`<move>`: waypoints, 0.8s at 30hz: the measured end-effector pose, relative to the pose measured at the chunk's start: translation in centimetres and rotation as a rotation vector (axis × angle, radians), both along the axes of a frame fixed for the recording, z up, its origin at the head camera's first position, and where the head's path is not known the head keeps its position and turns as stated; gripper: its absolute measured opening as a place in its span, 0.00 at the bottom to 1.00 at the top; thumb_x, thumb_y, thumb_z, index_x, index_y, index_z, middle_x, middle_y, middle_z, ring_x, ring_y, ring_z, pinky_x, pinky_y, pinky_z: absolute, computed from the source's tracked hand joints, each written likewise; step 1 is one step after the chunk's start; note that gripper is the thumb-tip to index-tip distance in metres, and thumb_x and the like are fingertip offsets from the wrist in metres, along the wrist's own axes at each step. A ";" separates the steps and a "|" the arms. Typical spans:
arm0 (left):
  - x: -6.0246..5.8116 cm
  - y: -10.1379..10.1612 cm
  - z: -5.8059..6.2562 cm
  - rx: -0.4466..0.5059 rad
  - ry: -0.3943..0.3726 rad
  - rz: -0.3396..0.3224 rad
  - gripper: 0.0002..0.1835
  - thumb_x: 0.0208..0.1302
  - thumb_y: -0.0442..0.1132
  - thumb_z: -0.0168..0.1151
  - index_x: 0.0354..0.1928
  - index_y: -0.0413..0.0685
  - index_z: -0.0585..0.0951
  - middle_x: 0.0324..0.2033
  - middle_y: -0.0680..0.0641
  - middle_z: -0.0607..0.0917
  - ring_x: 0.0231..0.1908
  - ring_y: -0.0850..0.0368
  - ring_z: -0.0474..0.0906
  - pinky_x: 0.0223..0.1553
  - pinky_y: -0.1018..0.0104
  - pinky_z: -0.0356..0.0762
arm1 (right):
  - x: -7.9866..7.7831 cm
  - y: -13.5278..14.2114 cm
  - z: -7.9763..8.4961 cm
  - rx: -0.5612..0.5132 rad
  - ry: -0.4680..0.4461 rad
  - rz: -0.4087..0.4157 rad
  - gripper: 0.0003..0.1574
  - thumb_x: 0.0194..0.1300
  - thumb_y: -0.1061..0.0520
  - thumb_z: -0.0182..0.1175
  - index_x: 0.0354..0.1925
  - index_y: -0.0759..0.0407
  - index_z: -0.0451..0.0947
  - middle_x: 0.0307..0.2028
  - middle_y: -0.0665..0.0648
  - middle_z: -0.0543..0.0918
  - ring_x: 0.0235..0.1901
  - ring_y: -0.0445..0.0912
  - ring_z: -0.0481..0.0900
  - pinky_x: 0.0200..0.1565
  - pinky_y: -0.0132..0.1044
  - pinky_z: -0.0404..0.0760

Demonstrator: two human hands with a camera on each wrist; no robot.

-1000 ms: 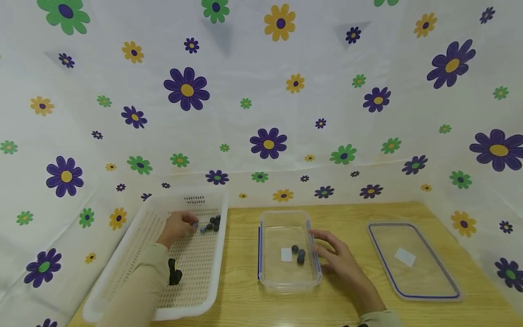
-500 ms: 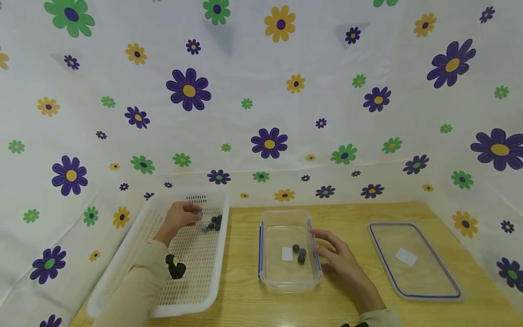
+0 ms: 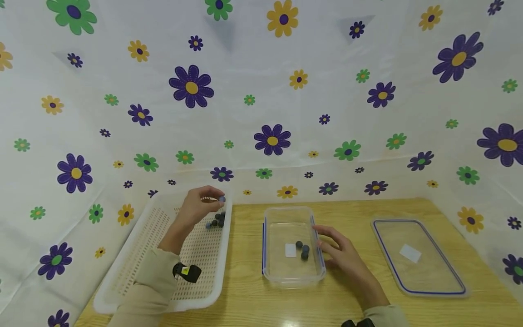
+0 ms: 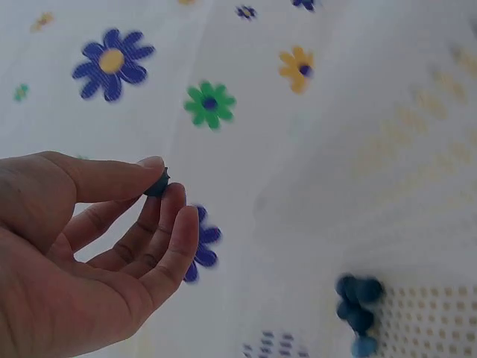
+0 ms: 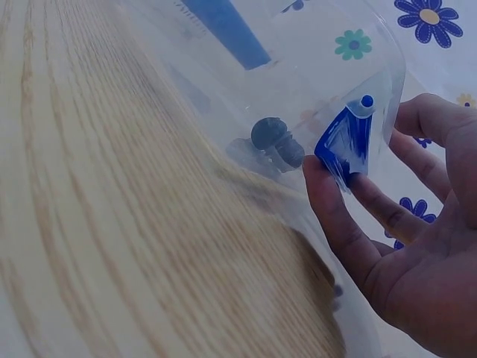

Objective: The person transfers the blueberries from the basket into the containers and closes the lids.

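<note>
Thumb and fingertips of my left hand (image 3: 195, 208) pinch a single blueberry (image 4: 157, 184), raised over the far right part of the white perforated basket (image 3: 222, 265). Below it, several more blueberries (image 3: 215, 222) lie bunched at the basket's right wall. A clear plastic food box (image 3: 282, 272) stands without its lid in the middle, with 3 blueberries (image 3: 305, 250) and a white label inside. My right hand (image 3: 349, 256) rests its extended fingers against the box's right side, the fingertips right at a hanging blue latch (image 5: 346, 145) in the right wrist view.
The clear lid (image 3: 435, 274) with a blue seal lies flat on the wooden table (image 3: 245, 299) at the right. A flower-print sheet (image 3: 245, 122) surrounds the table at the back and both sides. A black strap (image 3: 189, 272) is round my left wrist.
My left hand has lifted the blueberry from the basket's floor and carried it up and right toward the basket's far right corner. The right hand stays at the box.
</note>
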State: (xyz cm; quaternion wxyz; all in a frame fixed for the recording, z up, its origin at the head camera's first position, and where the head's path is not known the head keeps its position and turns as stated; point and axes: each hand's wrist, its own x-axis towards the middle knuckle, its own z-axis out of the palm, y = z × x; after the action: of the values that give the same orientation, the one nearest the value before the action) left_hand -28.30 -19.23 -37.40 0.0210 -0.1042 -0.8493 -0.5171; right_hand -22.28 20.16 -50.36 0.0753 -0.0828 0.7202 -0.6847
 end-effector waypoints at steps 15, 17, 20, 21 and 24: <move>4.7 7.8 0.9 0.288 0.172 0.005 0.12 0.66 0.26 0.67 0.50 0.37 0.84 0.48 0.40 0.85 0.47 0.45 0.85 0.48 0.67 0.83 | 0.1 0.3 0.2 -0.032 0.002 0.027 0.32 0.78 0.52 0.57 0.75 0.57 0.65 0.74 0.66 0.60 0.69 0.73 0.64 0.48 0.55 0.86; 5.5 9.0 0.5 0.343 0.206 0.025 0.12 0.65 0.24 0.67 0.49 0.36 0.84 0.48 0.40 0.85 0.47 0.45 0.84 0.48 0.67 0.83 | 0.1 0.2 0.1 -0.044 0.000 0.035 0.33 0.78 0.52 0.58 0.75 0.58 0.65 0.75 0.66 0.60 0.69 0.73 0.63 0.47 0.55 0.86; 6.2 10.9 -0.3 0.459 0.223 0.036 0.12 0.65 0.23 0.66 0.50 0.36 0.84 0.48 0.40 0.85 0.47 0.45 0.84 0.49 0.67 0.83 | 0.1 0.1 0.0 -0.044 -0.003 0.032 0.32 0.78 0.52 0.57 0.74 0.58 0.65 0.75 0.66 0.59 0.69 0.73 0.63 0.47 0.55 0.86; 6.3 11.5 -0.7 0.493 0.228 0.039 0.13 0.65 0.23 0.66 0.50 0.35 0.83 0.47 0.39 0.84 0.48 0.46 0.84 0.49 0.66 0.84 | 0.1 0.0 0.1 -0.042 -0.005 0.026 0.32 0.78 0.53 0.57 0.74 0.58 0.65 0.75 0.65 0.60 0.69 0.72 0.64 0.47 0.55 0.86; 6.4 13.1 -2.2 0.600 0.241 0.059 0.13 0.64 0.22 0.66 0.51 0.33 0.83 0.48 0.38 0.84 0.49 0.45 0.84 0.49 0.65 0.84 | 0.1 0.1 0.1 -0.024 -0.005 0.016 0.32 0.78 0.53 0.57 0.74 0.58 0.65 0.74 0.65 0.61 0.69 0.72 0.64 0.48 0.54 0.86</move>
State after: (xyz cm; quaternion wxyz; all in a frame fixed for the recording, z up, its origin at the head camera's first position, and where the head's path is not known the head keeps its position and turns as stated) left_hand -21.94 -6.17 -39.56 0.1660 -0.1289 -0.6532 -0.7274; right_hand -22.19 20.22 -50.27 0.0816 -0.0875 0.7111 -0.6929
